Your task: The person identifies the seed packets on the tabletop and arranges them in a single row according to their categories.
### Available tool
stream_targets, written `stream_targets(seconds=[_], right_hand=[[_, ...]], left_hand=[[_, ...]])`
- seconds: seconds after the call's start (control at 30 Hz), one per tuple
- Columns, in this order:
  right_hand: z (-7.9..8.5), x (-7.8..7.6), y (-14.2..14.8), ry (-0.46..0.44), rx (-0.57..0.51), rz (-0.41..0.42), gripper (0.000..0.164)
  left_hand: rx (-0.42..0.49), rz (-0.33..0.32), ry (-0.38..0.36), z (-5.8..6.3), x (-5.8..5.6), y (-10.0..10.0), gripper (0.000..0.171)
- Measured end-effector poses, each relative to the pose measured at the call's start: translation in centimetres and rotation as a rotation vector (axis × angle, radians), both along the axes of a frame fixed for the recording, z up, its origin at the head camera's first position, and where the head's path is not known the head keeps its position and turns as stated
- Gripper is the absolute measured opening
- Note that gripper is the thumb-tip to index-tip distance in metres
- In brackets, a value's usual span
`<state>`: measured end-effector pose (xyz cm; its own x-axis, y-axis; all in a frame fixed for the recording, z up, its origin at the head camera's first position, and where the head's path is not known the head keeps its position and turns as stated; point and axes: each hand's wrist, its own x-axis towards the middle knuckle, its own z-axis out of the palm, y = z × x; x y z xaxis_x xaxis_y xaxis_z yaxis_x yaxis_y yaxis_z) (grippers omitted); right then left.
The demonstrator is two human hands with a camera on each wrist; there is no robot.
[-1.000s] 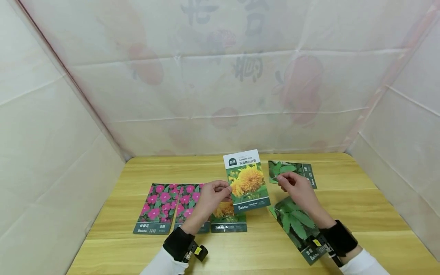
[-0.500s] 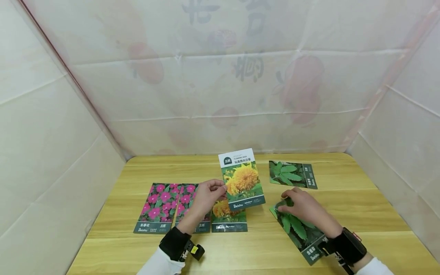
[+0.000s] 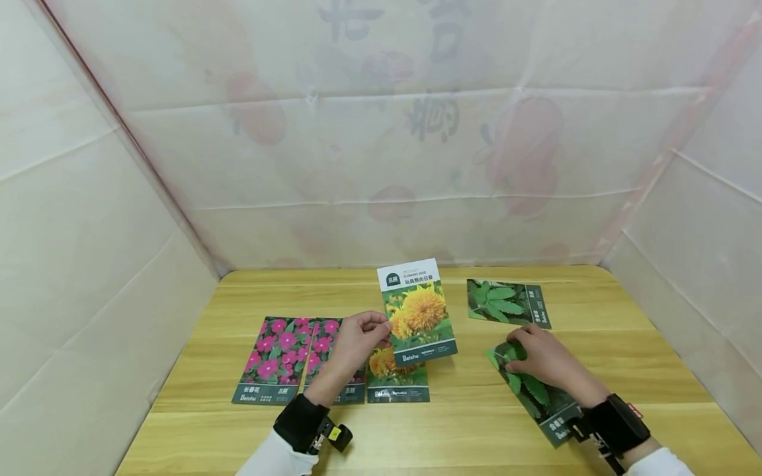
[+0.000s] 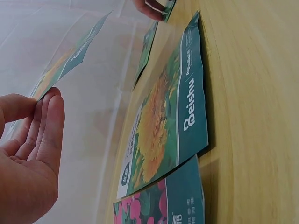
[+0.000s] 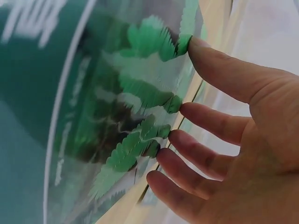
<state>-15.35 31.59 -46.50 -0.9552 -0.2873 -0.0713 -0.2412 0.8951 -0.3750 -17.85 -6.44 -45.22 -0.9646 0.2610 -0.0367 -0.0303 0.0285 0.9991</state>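
Observation:
My left hand (image 3: 363, 337) pinches a sunflower seed packet (image 3: 417, 314) by its left edge, holding it raised and facing the head camera. Beneath it, partly covered, a second sunflower packet (image 3: 397, 380) lies on the table. The left wrist view shows thumb and fingers meeting at the edge of the held packet (image 4: 70, 63). My right hand (image 3: 544, 357) rests its spread fingertips on a green-leaf seed packet (image 3: 532, 396) lying slanted at the right. Seen from the right wrist, thumb and fingers touch the face of this leaf packet (image 5: 107, 121).
Two pink-flower packets lie at the left: the outer one (image 3: 275, 360) in full, the inner one (image 3: 318, 350) partly behind my left arm. Another leaf packet (image 3: 506, 302) lies sideways at the back right. Pale printed fabric walls (image 3: 381, 152) enclose the wooden table (image 3: 452, 436).
My right hand has come down onto the slanted leaf packet, which has slid right and slightly away. The held sunflower packet has shifted slightly left.

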Motion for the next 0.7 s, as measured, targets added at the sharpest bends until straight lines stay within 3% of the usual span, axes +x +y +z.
stream_targets(seconds=[0.27, 0.43, 0.6, 0.7], right_hand=[[0.3, -0.9, 3.0, -0.033, 0.009, -0.025, 0.057], [0.9, -0.8, 2.5, -0.043, 0.026, -0.053, 0.057], [1.6, -0.6, -0.2, 0.100, -0.100, -0.071, 0.038], [0.3, -1.3, -1.5, 0.253, -0.227, -0.049, 0.026]], left_hand=[[-0.003, -0.003, -0.038, 0.1, -0.2, -0.1, 0.024], [-0.018, -0.012, -0.021, -0.1, 0.0, -0.1, 0.027], [0.008, -0.033, -0.010, -0.3, -0.1, 0.0, 0.026], [0.020, -0.054, -0.005, -0.3, -0.1, 0.3, 0.025]])
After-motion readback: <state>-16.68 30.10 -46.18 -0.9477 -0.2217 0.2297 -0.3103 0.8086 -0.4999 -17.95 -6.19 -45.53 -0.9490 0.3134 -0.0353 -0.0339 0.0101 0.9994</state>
